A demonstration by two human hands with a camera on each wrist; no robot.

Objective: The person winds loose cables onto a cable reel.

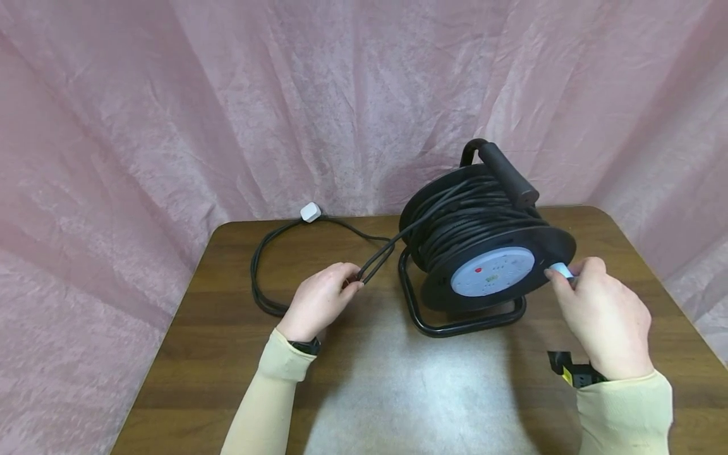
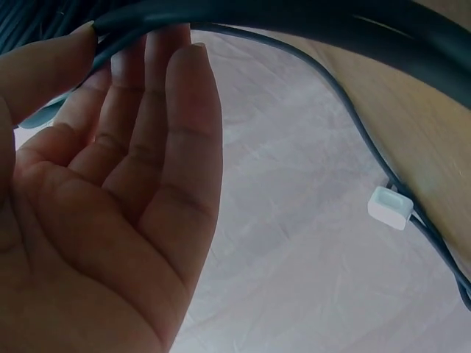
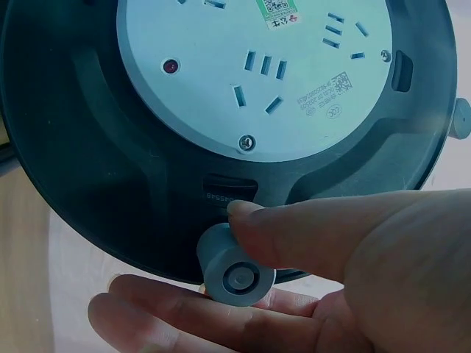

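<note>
A black cable reel [image 1: 548,243] stands on its tubular frame [image 1: 461,328], wound with many turns of black cable [image 1: 463,212]. My left hand [image 1: 324,300] pinches a doubled length of this cable left of the reel, between thumb and fingers, as the left wrist view shows too. My right hand [image 1: 608,316] holds the pale winding knob [image 3: 239,268] on the reel's side, thumb above it and fingers beneath. Beside the knob, the light socket panel [image 1: 493,272] carries a small red button [image 3: 171,66]. A white plug [image 1: 310,212] lies at the table's back edge.
A loose loop of cable [image 1: 254,272] lies on the wooden table [image 1: 188,379] at left. The reel's carrying handle [image 1: 508,174] rises at the back. Behind the table hangs a pink curtain [image 1: 341,95].
</note>
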